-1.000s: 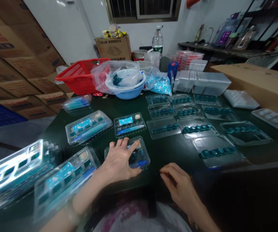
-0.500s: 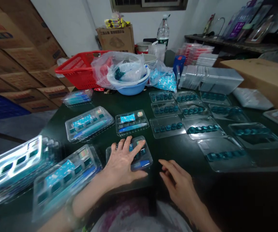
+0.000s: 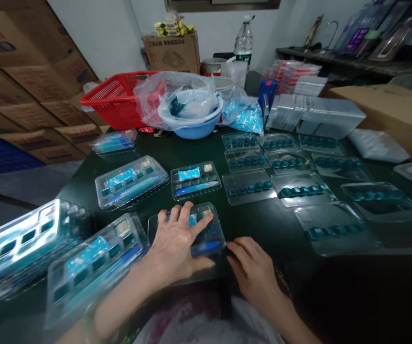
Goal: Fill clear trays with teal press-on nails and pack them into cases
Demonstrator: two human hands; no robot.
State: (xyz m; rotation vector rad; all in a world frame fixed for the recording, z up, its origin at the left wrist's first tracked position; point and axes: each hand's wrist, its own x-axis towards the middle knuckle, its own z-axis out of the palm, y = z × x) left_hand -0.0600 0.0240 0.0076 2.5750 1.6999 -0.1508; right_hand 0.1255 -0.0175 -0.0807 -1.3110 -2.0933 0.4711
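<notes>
My left hand (image 3: 176,243) lies flat with spread fingers on top of a clear plastic blister pack (image 3: 209,234) holding teal pieces and a blue pen, near the front edge of the dark green table (image 3: 256,224). Just right of that pack, my right hand (image 3: 254,272) rests on the table edge, its fingers loosely curled and apart, fingertips close to the pack's right corner, holding nothing. Behind the pack lies another closed pack (image 3: 195,179).
Closed packs (image 3: 130,181) and stacks (image 3: 16,248) lie at left. Open trays with teal pieces (image 3: 301,188) cover the right half. A blue bowl (image 3: 191,124), red basket (image 3: 118,100), water bottle (image 3: 243,43) and cardboard boxes (image 3: 388,110) stand behind.
My right hand has moved left toward the pack under my left hand. My left hand has slid slightly and spread flatter on the pack.
</notes>
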